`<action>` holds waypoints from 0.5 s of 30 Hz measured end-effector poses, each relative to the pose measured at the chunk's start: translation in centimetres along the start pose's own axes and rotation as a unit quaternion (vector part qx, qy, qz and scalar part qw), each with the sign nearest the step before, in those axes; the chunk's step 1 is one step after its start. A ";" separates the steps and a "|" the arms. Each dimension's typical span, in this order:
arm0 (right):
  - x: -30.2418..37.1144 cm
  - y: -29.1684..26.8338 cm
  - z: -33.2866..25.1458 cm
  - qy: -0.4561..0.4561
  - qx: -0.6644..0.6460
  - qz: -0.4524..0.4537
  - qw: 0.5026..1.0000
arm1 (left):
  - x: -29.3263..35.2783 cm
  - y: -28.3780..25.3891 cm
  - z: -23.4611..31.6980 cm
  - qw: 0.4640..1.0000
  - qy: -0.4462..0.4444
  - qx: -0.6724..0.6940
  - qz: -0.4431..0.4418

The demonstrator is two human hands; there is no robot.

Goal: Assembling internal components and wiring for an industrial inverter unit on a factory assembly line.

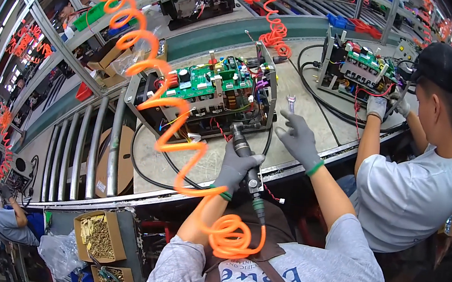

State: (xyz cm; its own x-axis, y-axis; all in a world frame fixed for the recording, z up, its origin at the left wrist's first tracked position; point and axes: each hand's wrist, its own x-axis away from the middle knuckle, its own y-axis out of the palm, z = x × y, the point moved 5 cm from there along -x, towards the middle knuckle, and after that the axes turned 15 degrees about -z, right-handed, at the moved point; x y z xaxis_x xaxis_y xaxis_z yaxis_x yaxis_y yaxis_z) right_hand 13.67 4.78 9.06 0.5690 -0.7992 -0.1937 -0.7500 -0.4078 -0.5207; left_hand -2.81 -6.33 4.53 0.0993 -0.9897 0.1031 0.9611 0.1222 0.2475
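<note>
With the left hand (236, 169), grips a black air tool (241, 144), nose toward eleven o'clock, at the near side of an open machine (204, 85); cannot tell if touching. Holds the right hand (298, 139) apart at two o'clock, fingers loosely spread, just beside a wrench (291, 104) on the surface (277, 157). Below, toward six o'clock: orange hose (223, 252).

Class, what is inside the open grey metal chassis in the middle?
The open grey metal chassis holds a long green circuit board, copper-coloured parts and purple wires. A coiled orange hose covers part of its left side; much beneath the board is hidden.
</note>
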 end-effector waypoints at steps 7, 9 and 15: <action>-4.7 2.2 2.7 -0.032 0.090 -0.065 0.993 | -1.1 1.2 -0.5 0.998 0.019 0.045 0.030; -5.4 1.9 3.0 -0.027 0.075 -0.093 0.992 | -1.5 1.2 -0.5 0.998 0.020 0.059 0.014; -5.1 1.4 2.2 -0.038 -0.011 -0.115 0.993 | -2.1 1.1 -0.7 1.000 -0.008 -0.011 0.016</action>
State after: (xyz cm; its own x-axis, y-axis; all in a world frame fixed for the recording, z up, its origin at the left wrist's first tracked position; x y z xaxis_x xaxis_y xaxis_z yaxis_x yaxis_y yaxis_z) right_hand 10.50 9.30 7.48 0.7492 -0.6487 -0.1336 -0.6039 -0.5864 -0.5398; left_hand -1.73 -4.20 3.90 0.1256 -0.9840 0.1268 0.9632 0.1515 0.2221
